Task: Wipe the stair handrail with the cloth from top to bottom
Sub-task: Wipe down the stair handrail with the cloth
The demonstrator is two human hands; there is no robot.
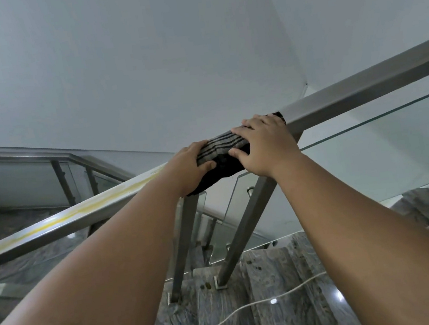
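Both hands grip a dark striped cloth [220,156] wrapped over the metal handrail [362,88]. The left hand [191,162] and right hand [263,145] curl around it, side by side. A yellow stain [78,211] runs along the rail to the left.

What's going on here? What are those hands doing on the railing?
A person is cleaning the stair handrail. The left hand and the right hand both grip a dark striped cloth folded over the metal rail. A yellow smear runs along the rail left of the cloth, not wiped yet.
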